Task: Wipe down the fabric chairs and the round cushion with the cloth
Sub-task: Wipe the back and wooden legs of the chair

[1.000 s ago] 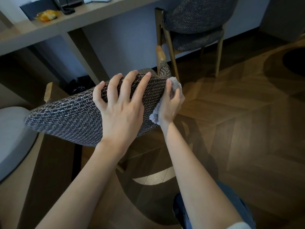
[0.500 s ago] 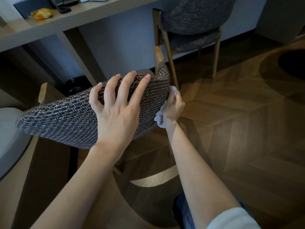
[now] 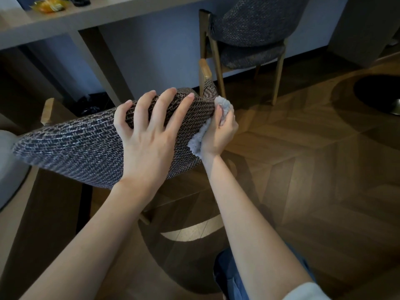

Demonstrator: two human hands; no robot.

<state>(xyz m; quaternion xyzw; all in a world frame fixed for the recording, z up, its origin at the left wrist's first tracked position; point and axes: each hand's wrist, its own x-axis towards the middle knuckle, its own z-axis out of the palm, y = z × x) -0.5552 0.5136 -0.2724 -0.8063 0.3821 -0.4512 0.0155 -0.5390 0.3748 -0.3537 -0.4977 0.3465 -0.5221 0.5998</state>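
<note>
The left hand (image 3: 149,135) lies palm-down on the curved backrest of the near dark grey-brown woven fabric chair (image 3: 75,148). Four fingers are splayed wide & only lightly bent, tips reaching over the top edge. Thumb is out of sight, so a wrap-around grip can't be confirmed. Wrist is cocked back, w/ the bare forearm running down to the bottom-left corner.

The right hand (image 3: 218,135) sits at the backrest's right end, fingers curled round a bunched pale grey fluffy cloth (image 3: 224,107). It presses the cloth vs. the fabric edge, just below the light wooden post (image 3: 204,70) of the chair frame. Cloth pokes out above the fingers & again below the palm, close to the left hand's index side. Right forearm comes up from bottom right, w/ a white sleeve (image 3: 307,291) at the elbow & a blue-jeans leg (image 3: 227,276) beneath it.

A second chair in similar dark woven fabric (image 3: 255,33) stands upright further back by the blue-grey wall, well apart from both hands. A pale grey round cushion (image 3: 8,165) shows only in part at the left edge, beside the near chair. Top left, a beige tabletop (image 3: 108,11) carries an orange-yellow packet (image 3: 47,5). Floor is brown herringbone wood (image 3: 313,169).
</note>
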